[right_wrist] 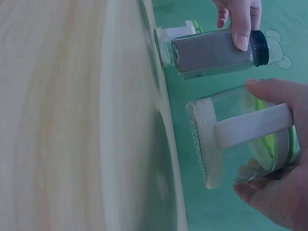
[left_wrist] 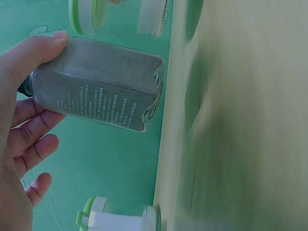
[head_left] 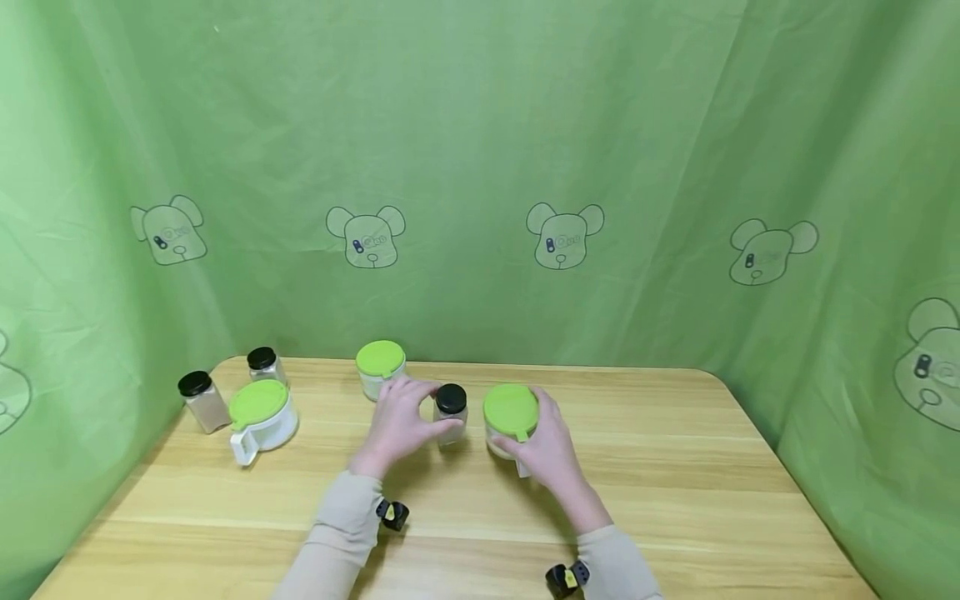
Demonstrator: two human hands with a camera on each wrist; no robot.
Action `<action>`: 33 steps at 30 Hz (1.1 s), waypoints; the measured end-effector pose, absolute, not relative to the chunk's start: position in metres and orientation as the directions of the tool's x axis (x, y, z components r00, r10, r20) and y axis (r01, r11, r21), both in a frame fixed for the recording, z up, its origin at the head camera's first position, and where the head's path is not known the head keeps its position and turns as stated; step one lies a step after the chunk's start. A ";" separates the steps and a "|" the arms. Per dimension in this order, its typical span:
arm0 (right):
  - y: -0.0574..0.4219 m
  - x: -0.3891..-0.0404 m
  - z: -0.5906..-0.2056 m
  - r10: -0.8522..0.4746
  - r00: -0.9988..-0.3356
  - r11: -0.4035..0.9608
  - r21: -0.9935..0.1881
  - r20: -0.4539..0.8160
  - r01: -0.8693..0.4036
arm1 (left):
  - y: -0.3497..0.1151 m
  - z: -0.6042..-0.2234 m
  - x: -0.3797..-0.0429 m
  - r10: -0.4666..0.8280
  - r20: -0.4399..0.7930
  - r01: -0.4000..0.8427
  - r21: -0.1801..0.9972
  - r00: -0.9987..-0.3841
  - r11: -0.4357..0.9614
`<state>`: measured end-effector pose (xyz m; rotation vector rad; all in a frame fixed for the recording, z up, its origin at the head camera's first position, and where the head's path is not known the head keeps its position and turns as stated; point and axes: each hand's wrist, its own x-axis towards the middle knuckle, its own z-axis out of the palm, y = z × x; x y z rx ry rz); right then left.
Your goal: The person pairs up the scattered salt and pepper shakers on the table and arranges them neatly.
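My left hand (head_left: 399, 423) pinches a square glass spice jar (head_left: 452, 400) with a black lid, thumb on one side and fingers on the other. Grey powder fills it, and small print covers one face (left_wrist: 96, 103). To its right, my right hand (head_left: 553, 446) grips a round clear seasoning jar (head_left: 511, 410) with a green lid. A white handle (right_wrist: 252, 126) stands out from this jar, and a white layer lies at its bottom. Both jars are upright and held above the table, their bases apart from the wood in the wrist views.
Another green-lidded jar (head_left: 380, 360) stands at the table's back edge. On the left are a green-lidded jar with a white handle (head_left: 258, 405) and two black-lidded spice jars (head_left: 206, 407) (head_left: 265, 363). A green curtain (head_left: 465, 150) surrounds the wooden table (head_left: 675, 467).
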<state>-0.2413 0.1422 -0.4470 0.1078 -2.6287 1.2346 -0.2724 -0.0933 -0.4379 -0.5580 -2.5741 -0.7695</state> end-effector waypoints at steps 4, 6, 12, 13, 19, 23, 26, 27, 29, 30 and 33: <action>0.148 -0.240 -0.447 0.043 -0.970 0.645 -0.748 0.238 -0.155 | -0.087 -0.438 -0.273 0.265 0.494 0.495 0.422 -0.828 0.760; 0.150 -0.240 -0.448 0.047 -0.970 0.647 -0.747 0.241 -0.154 | -0.085 -0.439 -0.273 0.265 0.496 0.496 0.422 -0.827 0.759; 0.159 -0.240 -0.449 0.068 -0.973 0.644 -0.754 0.223 -0.128 | -0.077 -0.438 -0.275 0.272 0.482 0.496 0.434 -0.833 0.752; 0.161 -0.240 -0.449 0.070 -0.972 0.643 -0.755 0.223 -0.127 | -0.075 -0.437 -0.275 0.274 0.480 0.499 0.440 -0.833 0.747; 0.174 -0.239 -0.449 0.075 -0.973 0.644 -0.755 0.220 -0.121 | -0.066 -0.435 -0.274 0.285 0.460 0.502 0.467 -0.841 0.728; 0.182 -0.239 -0.449 0.080 -0.976 0.645 -0.757 0.205 -0.106 | -0.058 -0.435 -0.275 0.286 0.448 0.495 0.469 -0.847 0.731; 0.187 -0.238 -0.449 0.085 -0.976 0.650 -0.754 0.198 -0.096 | -0.053 -0.434 -0.276 0.288 0.452 0.501 0.474 -0.844 0.724; 0.188 -0.239 -0.448 0.087 -0.976 0.651 -0.753 0.197 -0.094 | -0.051 -0.434 -0.276 0.289 0.455 0.505 0.476 -0.842 0.720; 0.191 -0.239 -0.448 0.092 -0.977 0.654 -0.751 0.193 -0.087 | -0.047 -0.434 -0.277 0.293 0.465 0.514 0.474 -0.836 0.714; 0.192 -0.239 -0.447 0.094 -0.977 0.655 -0.751 0.192 -0.085 | -0.045 -0.434 -0.277 0.294 0.464 0.516 0.477 -0.835 0.711; 0.196 -0.238 -0.446 0.101 -0.978 0.656 -0.751 0.182 -0.072 | -0.039 -0.433 -0.277 0.295 0.467 0.521 0.484 -0.833 0.704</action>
